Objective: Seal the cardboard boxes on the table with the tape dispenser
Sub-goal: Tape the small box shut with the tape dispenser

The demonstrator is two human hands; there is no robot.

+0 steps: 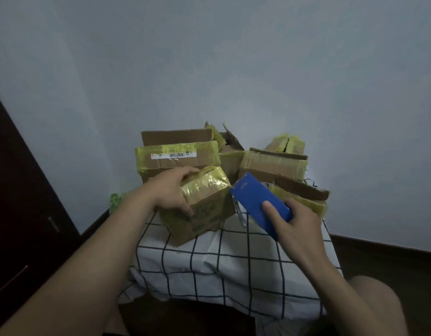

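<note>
A small cardboard box [207,212] with yellow tape across its top sits at the front of the table, tilted. My left hand [172,190] grips its left top edge, fingers over the top and thumb on the front face. My right hand [294,220] holds a blue tape dispenser [259,202], thumb pressed on its flat blue side. The dispenser's front end is right beside the box's right top corner. A metal part [240,213] hangs below the dispenser.
Several more taped cardboard boxes crowd the back of the table: a large one [178,157] at back left, one [272,164] at back right, a flat one [304,194] at right. The table wears a white checked cloth [221,258]. A dark door [20,190] stands at left.
</note>
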